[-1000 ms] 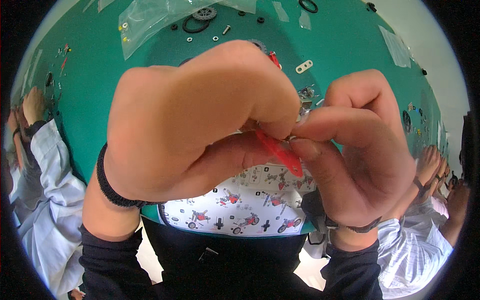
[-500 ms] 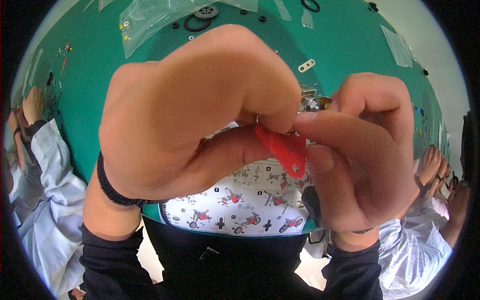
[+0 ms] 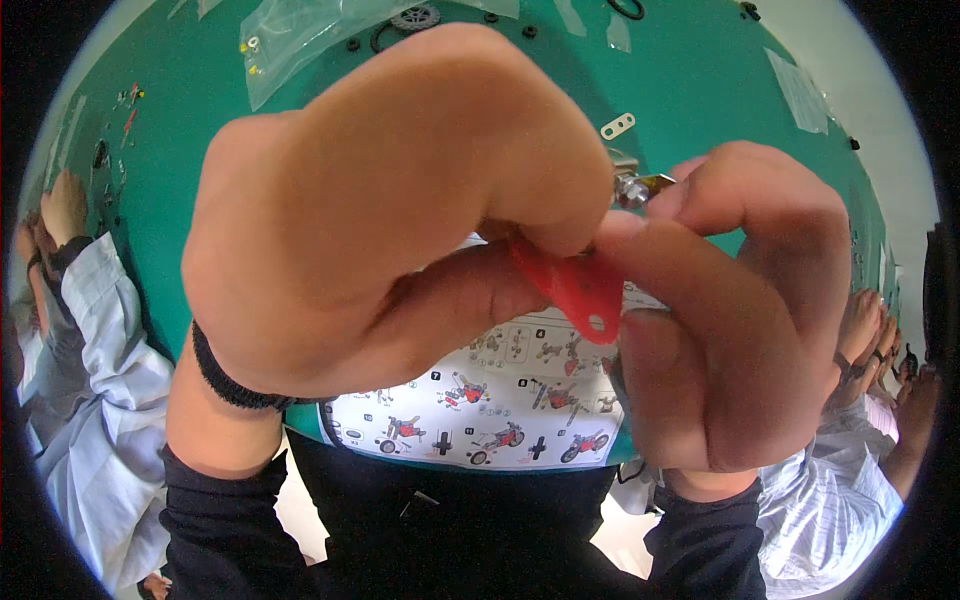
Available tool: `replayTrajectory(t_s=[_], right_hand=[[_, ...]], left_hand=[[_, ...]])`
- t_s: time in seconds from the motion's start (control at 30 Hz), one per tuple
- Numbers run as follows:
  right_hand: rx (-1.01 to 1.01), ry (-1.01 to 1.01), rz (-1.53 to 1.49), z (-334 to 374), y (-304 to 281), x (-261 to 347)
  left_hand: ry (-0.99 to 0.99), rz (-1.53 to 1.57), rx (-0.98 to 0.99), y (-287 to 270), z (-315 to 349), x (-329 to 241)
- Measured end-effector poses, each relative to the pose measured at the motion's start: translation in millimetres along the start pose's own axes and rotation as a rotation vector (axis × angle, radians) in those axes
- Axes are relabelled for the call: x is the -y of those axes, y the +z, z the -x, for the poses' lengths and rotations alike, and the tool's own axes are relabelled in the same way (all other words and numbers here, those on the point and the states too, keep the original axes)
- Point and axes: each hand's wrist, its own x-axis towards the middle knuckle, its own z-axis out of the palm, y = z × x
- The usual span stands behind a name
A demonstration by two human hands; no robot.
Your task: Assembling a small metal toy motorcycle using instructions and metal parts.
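Observation:
Between the thumb and bent index finger of my left hand is a red plastic plate with a hole in its pointed lower end. My right hand is curled in from the right, its index fingertip against the plate's upper edge and its thumb beside the lower end. Just beyond those fingertips a shiny metal bracket with a nut sticks out, and another right finger touches its end. My left fingers hide how bracket and plate join. Below the hands lies a printed instruction sheet with small motorcycle drawings.
On the green table are a pale three-hole strip, a clear plastic bag with small yellow parts, a grey wheel and black rings. Other people's hands and sleeves are at the left and right edges.
My right hand has shifted slightly right, its thumb and index finger spreading a little apart. The red plate has turned slightly, its holed end rising. The left hand keeps its pinch.

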Motion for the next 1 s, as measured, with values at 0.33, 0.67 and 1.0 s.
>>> replayTrajectory(t_s=[0.33, 0.67, 1.0], right_hand=[[0.067, -0.069, 0.027, 0, -4, -6], [0.034, -0.052, 0.026, 4, 1, -10], [0.176, -0.102, 0.033, -2, -8, -13]], left_hand=[[-0.021, 0.01, -0.229, 23, 11, 6], [-0.116, -0.207, 0.018, 8, -4, -18], [-0.101, -0.02, -0.022, 10, -1, -11]])
